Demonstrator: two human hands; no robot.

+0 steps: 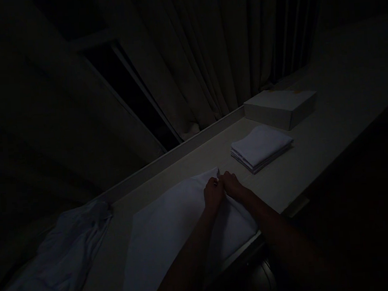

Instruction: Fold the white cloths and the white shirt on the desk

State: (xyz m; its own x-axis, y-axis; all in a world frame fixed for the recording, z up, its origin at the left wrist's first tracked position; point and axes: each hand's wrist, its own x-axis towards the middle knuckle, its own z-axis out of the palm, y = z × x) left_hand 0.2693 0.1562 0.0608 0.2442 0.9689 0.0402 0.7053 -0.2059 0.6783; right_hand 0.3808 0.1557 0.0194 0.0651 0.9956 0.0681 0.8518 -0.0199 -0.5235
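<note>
A white cloth (pixel 173 226) lies spread over the tabletop in front of me, its near edge reaching the table's edge. At the cloth's far right end, my left hand (pixel 213 193) is closed on the fabric, fingers curled in a pinch. Right beside it, nearly touching, my right hand (pixel 232 185) also grips the cloth, pulling up a small raised fold between the two. Darkness hides the exact fingertips. Just beyond my right hand sits a neat stack of folded white cloth (pixel 262 146).
A pale box (pixel 279 106) stands on the long table (pixel 337 104) behind the folded stack. A crumpled heap of cloth (pixel 71 242) lies at the left. Drawn curtains (pixel 204 51) hang along the table's far raised edge. The room is very dim.
</note>
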